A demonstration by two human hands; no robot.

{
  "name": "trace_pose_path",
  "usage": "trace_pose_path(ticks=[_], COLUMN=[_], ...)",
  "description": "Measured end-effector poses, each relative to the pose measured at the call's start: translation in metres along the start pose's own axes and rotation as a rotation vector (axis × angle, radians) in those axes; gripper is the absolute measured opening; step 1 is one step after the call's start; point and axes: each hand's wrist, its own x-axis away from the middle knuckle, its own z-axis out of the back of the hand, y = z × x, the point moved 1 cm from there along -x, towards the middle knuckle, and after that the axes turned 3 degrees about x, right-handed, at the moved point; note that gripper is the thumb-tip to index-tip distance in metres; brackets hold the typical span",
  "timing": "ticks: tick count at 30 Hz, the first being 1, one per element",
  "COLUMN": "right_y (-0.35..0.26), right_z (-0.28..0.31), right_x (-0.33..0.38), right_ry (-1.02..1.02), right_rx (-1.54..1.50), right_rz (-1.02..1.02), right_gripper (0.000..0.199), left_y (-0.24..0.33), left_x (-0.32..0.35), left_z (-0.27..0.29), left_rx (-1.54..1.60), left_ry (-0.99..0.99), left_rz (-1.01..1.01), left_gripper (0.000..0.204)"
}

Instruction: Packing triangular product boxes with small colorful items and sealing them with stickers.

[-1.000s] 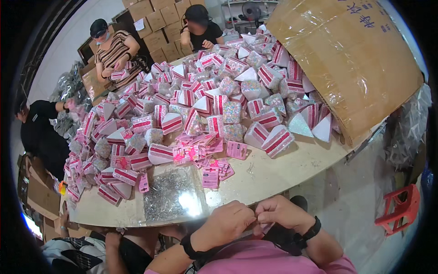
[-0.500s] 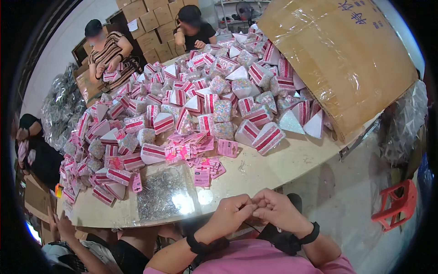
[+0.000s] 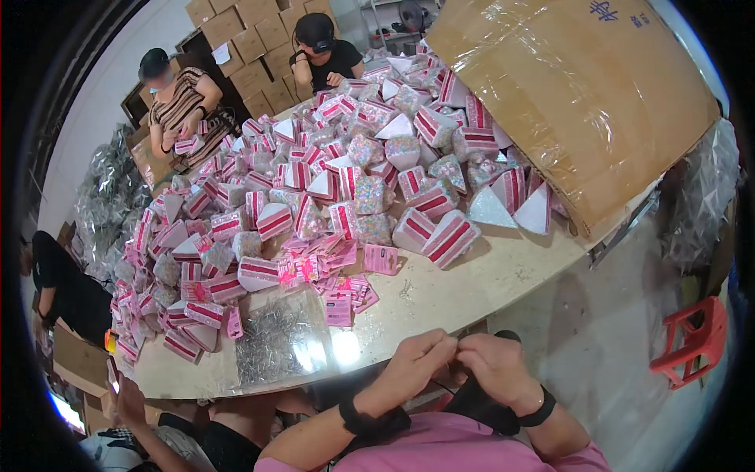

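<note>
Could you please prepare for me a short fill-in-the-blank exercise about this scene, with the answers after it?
1. The stool is ____ in colour.
2. The big carton is to the ____ of the pink cards.
3. The left hand and the right hand are close together in front of a shirt coloured ____.
4. The band nearest the right hand is ____ in colour.

Missing words: red; right; pink; black.

White wall, stacked brown cartons, dark fan, pale table, light grey floor, red stool
</note>
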Motion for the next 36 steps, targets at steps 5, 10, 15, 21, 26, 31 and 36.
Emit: trace_pose_path(ticks=[5, 10, 15, 21, 26, 31, 36], right_y=[0.017, 0.022, 0.022, 0.039, 0.023, -0.014, -0.046], right_z=[0.017, 0.024, 0.031, 0.034, 0.03, 0.021, 0.011], right_x=[0.008, 0.014, 0.018, 0.018, 0.005, -0.011, -0.026], right_ry=[0.152, 0.205, 0.197, 0.291, 0.278, 0.182, 0.159], right_rx=[-0.164, -0.267, -0.291, -0.457, -0.509, -0.451, -0.209], right_rz=[-0.23, -0.27, -0.378, -0.349, -0.307, -0.239, -0.007], right_gripper=[0.014, 0.012, 0.011, 0.012, 0.011, 0.014, 0.014], left_y=[0.033, 0.044, 0.029, 0.051, 0.026, 0.003, 0.003], left_x=[-0.047, -0.108, -0.146, -0.107, -0.051, -0.011, -0.003], left_z=[-0.006, -0.011, 0.015, 0.016, 0.021, 0.017, 0.022], left_rx=[-0.884, -1.557, -1.643, -0.848, 0.086, 0.556, 0.569], left_ry=[0.242, 0.6, 0.611, 0.465, 0.191, 0.102, 0.096], left_rz=[-0.423, -0.723, -0.619, -0.515, -0.295, -0.195, -0.248], left_gripper=[0.028, 0.05, 0.046, 0.045, 0.05, 0.054, 0.057])
